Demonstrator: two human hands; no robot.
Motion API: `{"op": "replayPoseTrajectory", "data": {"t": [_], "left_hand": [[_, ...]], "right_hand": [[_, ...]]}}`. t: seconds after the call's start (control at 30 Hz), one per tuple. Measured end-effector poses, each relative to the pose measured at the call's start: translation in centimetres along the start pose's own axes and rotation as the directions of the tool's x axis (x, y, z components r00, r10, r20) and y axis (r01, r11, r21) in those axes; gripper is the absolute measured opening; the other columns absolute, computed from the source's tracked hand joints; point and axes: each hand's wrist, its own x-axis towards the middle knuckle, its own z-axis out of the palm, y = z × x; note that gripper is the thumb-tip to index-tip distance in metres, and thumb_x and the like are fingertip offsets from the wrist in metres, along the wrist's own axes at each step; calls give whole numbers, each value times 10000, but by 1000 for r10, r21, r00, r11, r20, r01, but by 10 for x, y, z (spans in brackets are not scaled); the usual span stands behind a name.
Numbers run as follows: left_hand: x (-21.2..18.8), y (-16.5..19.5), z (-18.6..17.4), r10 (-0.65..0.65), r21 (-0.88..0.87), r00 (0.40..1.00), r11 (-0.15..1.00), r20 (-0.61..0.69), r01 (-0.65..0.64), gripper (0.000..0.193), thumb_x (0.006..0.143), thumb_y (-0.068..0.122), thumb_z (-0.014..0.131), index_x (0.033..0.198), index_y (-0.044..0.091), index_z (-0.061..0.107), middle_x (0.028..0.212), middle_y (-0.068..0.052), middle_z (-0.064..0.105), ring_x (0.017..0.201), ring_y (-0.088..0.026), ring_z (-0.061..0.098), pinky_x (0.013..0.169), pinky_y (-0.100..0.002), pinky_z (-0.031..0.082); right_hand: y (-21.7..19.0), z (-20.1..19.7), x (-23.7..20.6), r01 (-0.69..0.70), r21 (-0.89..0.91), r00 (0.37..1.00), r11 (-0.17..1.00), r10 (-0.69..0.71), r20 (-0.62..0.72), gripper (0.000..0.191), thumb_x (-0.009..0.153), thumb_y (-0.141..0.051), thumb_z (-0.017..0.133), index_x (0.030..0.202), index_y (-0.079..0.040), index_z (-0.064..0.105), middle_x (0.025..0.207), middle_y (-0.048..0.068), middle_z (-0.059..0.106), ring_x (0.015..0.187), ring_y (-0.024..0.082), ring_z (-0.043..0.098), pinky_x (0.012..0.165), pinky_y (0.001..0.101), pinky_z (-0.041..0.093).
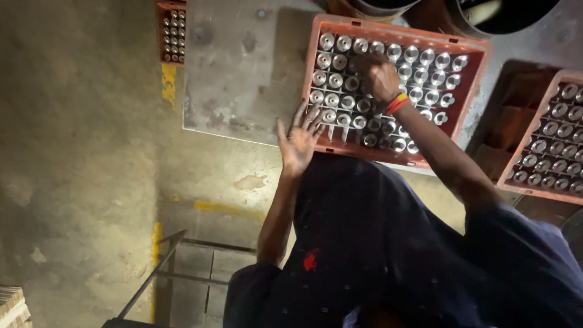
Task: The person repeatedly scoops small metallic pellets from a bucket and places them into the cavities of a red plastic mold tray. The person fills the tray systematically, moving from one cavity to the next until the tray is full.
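Now, orange crate (480, 58) upper centre, packed with silver metal cylinders (331, 79).
Right hand (381, 79) grips one cylinder; left hand (299, 141), fingers spread, rests on the crate's near rim.

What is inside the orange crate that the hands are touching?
The orange crate holds rows of upright shiny metal cylinders. The right hand covers several; left hand hides the near corner.

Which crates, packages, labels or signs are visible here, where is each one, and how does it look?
Orange crate: centre, on a grey slab, rectangular, filled with shiny metal cylinders; both hands at it.
Second orange crate: right edge, cut off, same cylinders.
Small orange crate: top left, on the floor.
No labels, signs or screens visible.
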Motion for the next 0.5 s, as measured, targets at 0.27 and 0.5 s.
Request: {"op": "replayPoseTrajectory", "data": {"t": [0.27,0.5], "left_hand": [[16,-10,5,36,-48,999,998,-2,-36,823,1060,691,289,1601,80,392,1575,-147,490,1398,-326,483,1183,-466,364],[6,-8,11,103,69,995,992,12,-104,794,1049,694,308,1557,100,447,1452,-135,572,1324,-309,546,1186,-472,377]], "right_hand": [[-1,1,9,40,34,998,999,-41,48,263,854,-90,694,1110,-40,729,1078,157,732,885,331,674,864,438,564],[53,-61,-11,-199,683,766,703,546,-339,334,1093,-244,673,1298,-12,547,976,88,745,894,262,739,838,373,602]]}}
